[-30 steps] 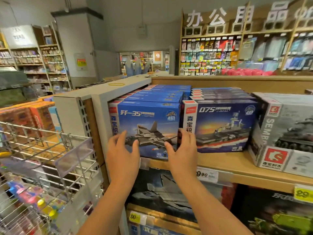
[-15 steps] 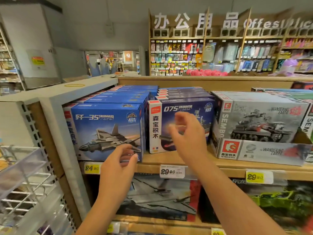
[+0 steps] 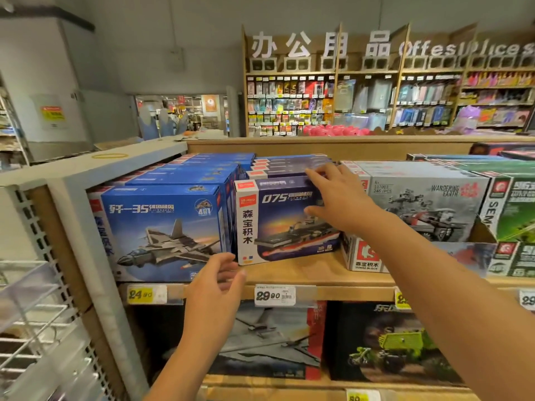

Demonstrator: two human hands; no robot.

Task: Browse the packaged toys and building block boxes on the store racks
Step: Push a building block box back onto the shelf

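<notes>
Two bare forearms enter from bottom edge, both uncovered up to the frame border, no sleeve or cuff showing. Left hand (image 3: 215, 287) bare: no ring, watch, band or glove seen. Right hand (image 3: 341, 204) likewise bare, wrist unadorned. Nails short, unpainted as far as visible. Slim arms, smooth. Fingertips slightly motion-blurred. Rest of the person is out of frame.

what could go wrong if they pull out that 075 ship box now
The right hand reaches over the top right of the 075 ship box, fingers spread and no firm grip visible, so the box may tip forward off the wooden shelf. The left hand hovers below its lower left corner by the jet box, and could nudge that one out.
</notes>
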